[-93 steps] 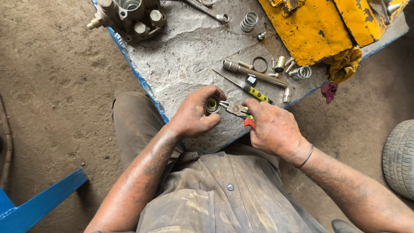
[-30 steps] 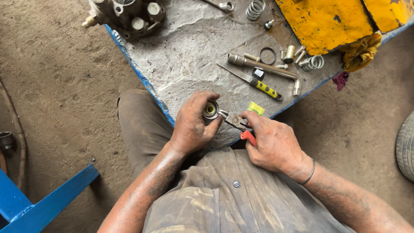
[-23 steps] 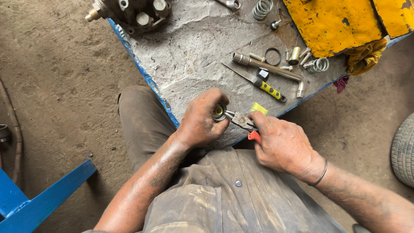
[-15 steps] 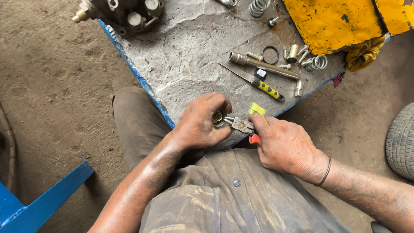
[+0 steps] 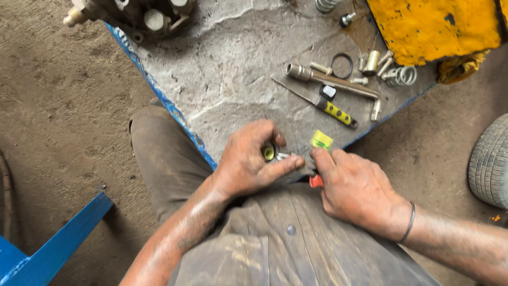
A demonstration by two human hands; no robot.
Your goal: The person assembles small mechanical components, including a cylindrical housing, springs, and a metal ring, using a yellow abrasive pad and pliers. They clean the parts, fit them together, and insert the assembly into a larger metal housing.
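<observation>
My left hand [image 5: 248, 161] is closed around a small round brass-coloured metal part [image 5: 269, 152] at the near corner of the grey workbench [image 5: 233, 79]. My right hand [image 5: 354, 185] grips red-handled pliers [image 5: 315, 181], whose jaws reach into the part between the two hands. Most of the pliers are hidden under my fingers. A small yellow-green tag [image 5: 321, 140] lies on the bench just above my right hand.
On the bench lie a yellow-handled screwdriver [image 5: 330, 108], an L-shaped socket wrench [image 5: 338, 85], a rubber ring [image 5: 342, 65], springs [image 5: 401, 77], small metal fittings [image 5: 371, 62] and a valve block [image 5: 143, 16]. A yellow metal casing [image 5: 434, 26] sits far right. A tyre [image 5: 489, 164] and blue frame [image 5: 47, 243] stand on the floor.
Both hands stay together on the part and pliers at the bench corner. The camera view has shifted slightly; my left fingers have closed further over the part.
</observation>
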